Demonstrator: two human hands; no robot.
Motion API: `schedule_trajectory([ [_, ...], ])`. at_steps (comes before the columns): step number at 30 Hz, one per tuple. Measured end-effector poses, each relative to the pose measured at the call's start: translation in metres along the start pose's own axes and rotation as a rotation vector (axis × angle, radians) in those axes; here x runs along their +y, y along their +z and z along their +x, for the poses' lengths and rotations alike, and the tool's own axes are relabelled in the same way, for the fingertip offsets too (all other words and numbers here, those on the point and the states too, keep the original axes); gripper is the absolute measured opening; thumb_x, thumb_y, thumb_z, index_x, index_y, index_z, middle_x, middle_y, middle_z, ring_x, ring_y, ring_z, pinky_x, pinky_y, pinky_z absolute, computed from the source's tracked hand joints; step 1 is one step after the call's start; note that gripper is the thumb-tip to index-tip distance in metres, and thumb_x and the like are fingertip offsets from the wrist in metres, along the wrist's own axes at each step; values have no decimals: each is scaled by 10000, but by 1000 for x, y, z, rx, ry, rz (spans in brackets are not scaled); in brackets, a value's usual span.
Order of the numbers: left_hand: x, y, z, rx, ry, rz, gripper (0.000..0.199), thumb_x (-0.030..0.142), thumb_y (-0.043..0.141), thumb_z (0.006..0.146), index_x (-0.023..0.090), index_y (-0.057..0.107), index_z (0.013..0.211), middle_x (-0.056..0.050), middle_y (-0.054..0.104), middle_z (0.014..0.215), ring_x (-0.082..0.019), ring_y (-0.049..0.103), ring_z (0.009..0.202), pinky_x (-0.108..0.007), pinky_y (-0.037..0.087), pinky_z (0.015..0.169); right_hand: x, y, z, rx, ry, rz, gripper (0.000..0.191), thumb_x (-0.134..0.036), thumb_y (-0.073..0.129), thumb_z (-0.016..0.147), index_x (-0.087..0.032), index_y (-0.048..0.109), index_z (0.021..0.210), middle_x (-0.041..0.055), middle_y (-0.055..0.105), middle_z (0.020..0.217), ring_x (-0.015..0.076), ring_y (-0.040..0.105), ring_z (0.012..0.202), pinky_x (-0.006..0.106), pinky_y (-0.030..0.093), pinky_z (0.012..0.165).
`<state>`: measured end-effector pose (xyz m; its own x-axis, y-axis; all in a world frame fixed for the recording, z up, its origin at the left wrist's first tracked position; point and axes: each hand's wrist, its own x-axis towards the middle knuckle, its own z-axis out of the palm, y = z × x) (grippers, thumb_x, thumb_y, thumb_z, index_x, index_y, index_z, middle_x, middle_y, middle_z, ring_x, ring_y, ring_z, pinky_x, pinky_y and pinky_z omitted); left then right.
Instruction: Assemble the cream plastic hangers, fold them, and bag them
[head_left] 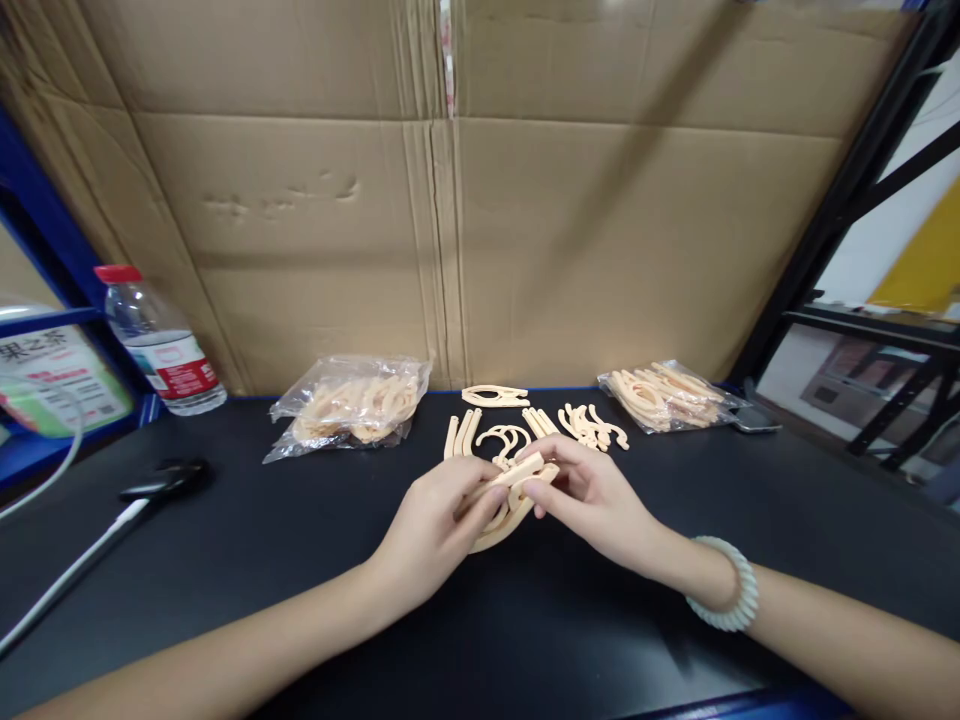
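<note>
Beige hanger-like assembly [521,470], one: in my hands above the middle of the table [300,560], nearer the front edge than the loose parts.

Hands, two: left hand [439,515] closed round the long arms, thumb on top; right hand [600,500] pinching the far end between thumb and fingers. The joint is partly covered, so I cannot tell whether it is seated.

Hazards, as I judge them: the thin arms could twist or crack if I press unevenly; the end could slip from the right pinch, little of it being gripped; a dropped part could scatter the loose pieces lying just behind my hands, namely long bars [463,435], hooks [504,432], straight bars [540,422] and short curved pieces [592,428].

Containers: left clear bag [356,405], toward the table's back edge, left of centre, with many beige pieces inside; right clear bag [664,395], near the back right corner, with similar pieces, a flat device [757,418] beside it. I cannot tell whether either bag is sealed. Bottle [166,350], red-capped, upright near the back left corner; its fill level is unclear to me.
</note>
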<state>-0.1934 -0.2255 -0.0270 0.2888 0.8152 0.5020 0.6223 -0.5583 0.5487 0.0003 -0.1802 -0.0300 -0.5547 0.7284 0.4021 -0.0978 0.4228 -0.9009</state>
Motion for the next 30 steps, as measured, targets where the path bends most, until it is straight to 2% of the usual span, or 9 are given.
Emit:
schedule_trajectory([
  [2, -1, 2, -1, -31, 34, 40, 179, 271, 471, 961, 190, 619, 902, -9, 657, 803, -149, 604, 739, -253, 448, 686, 0, 0, -1, 7, 1, 16, 130, -260, 627, 868, -191, 602, 975, 13, 596, 863, 110, 572, 697, 244, 527, 620],
  [7, -9, 7, -2, -39, 39, 83, 131, 253, 491, 953, 192, 607, 951, -3, 649, 815, -142, 596, 736, -227, 424, 665, -1, -5, -1, 4, 30, 2, 120, -255, 633, 858, -182, 613, 951, 12, 616, 838, 119, 599, 694, 266, 538, 653],
  [11, -8, 7, -1, 20, -19, 2, 160, 266, 464, 967, 189, 592, 912, 25, 607, 727, -118, 558, 640, -209, 399, 608, 4, -7, -2, 15, 87, -87, 131, -268, 639, 844, -157, 646, 913, 7, 619, 781, 114, 618, 633, 264, 535, 630],
  [15, -7, 5, -3, 107, -115, -114, 176, 296, 430, 984, 194, 547, 900, 51, 557, 676, -94, 490, 544, -194, 359, 525, 12, -12, 0, -14, 140, -156, 149, -287, 636, 839, -145, 668, 870, 34, 636, 837, 120, 634, 633, 272, 525, 628],
  [18, -9, 4, -3, 189, -147, -148, 189, 319, 409, 991, 198, 518, 896, 55, 538, 681, -93, 481, 550, -191, 367, 526, 15, -16, 1, -37, 114, -251, 158, -300, 611, 861, -162, 676, 821, 32, 631, 818, 135, 618, 673, 275, 495, 629],
  [21, -11, 5, -3, 240, -159, -149, 218, 343, 398, 991, 203, 489, 852, 55, 514, 669, -99, 487, 563, -194, 388, 540, 15, -17, 0, 19, 45, -370, 171, -316, 585, 888, -184, 667, 817, 28, 633, 803, 152, 578, 731, 278, 444, 641],
  [23, -11, 5, -3, 247, -165, -155, 215, 351, 402, 987, 207, 478, 847, 59, 492, 655, -102, 482, 553, -195, 391, 530, 14, -18, 0, 90, 19, -359, 186, -342, 564, 906, -191, 632, 821, 12, 606, 775, 141, 538, 699, 275, 418, 628],
  [27, -11, 5, -5, 238, -160, -160, 209, 351, 403, 986, 207, 493, 864, 65, 455, 639, -100, 448, 514, -196, 368, 494, 12, -21, 2, 249, 9, -180, 235, -396, 535, 926, -200, 530, 796, -3, 557, 766, 131, 514, 695, 265, 421, 634],
  [30, -10, 5, -5, 199, -142, -126, 215, 342, 417, 982, 200, 523, 862, 52, 473, 657, -105, 456, 531, -209, 376, 515, 11, -25, 5, 286, 24, -49, 237, -401, 588, 898, -202, 509, 795, -4, 567, 784, 118, 527, 685, 251, 442, 621],
])
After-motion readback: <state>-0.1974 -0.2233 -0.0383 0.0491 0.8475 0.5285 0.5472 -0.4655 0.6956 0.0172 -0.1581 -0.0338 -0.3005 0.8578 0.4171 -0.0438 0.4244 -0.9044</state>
